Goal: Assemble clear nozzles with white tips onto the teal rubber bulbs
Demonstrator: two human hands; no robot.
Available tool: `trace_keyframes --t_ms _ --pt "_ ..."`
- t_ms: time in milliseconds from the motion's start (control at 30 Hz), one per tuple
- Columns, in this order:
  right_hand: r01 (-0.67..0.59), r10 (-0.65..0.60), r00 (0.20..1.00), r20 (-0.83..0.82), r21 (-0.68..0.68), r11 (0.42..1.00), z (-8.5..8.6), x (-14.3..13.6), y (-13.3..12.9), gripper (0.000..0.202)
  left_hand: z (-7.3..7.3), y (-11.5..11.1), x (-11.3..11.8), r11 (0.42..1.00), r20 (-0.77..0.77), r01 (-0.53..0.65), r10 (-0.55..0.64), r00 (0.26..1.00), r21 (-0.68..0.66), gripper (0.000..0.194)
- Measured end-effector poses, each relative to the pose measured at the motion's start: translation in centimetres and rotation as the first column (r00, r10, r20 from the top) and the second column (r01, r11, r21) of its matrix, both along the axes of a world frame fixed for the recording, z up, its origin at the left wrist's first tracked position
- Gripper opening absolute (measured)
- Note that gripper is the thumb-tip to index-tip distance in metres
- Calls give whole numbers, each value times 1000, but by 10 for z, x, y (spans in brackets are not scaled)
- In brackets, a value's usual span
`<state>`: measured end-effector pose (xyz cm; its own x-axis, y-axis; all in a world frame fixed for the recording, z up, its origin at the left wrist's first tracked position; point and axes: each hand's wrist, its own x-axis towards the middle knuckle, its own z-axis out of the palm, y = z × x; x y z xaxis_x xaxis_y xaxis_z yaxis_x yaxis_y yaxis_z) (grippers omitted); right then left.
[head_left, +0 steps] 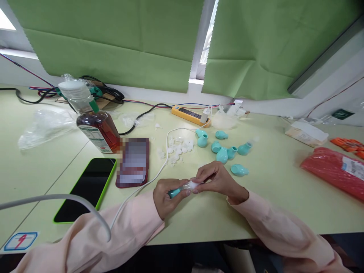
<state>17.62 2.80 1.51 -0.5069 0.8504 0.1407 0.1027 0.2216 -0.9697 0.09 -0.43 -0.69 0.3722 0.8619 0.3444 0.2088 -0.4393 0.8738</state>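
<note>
My left hand (170,195) is wrapped round a teal squeeze bulb with a clear tube (187,186) at its end, just above the front of the table. At the tube's right end, my right hand (216,179) pinches a small white cap (193,185). Fingertips of both hands meet there, partly hiding the joint. Beyond the hands lie several teal squeeze bulbs (222,154), one with a clear tip (244,148) pointing right. Nearest my right hand is another teal bulb (239,170) on its side. Small white and clear plastic parts (179,148) form a loose pile left of the bulbs.
A green-edged phone (87,189) and a dark red phone (133,163) lie at left, near a bottle of reddish-brown liquid (98,131). A white cable (148,183) runs from the yellow power strip (190,116) past my left arm. A red package (332,168) lies right.
</note>
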Motion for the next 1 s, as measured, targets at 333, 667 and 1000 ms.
trace_keyframes --t_ms 333,667,1000 --pt "-14 14 1000 6 14 1000 4 -3 -6 21 -11 0 -2 957 -69 40 -21 997 286 22" --pt "-43 24 995 -94 -200 979 24 -2 -11 26 -1 -10 -5 990 33 -62 58 998 128 16" --pt "19 -39 985 -168 -117 993 17 -9 -23 15 1 -9 -3 995 28 26 -29 999 95 24"
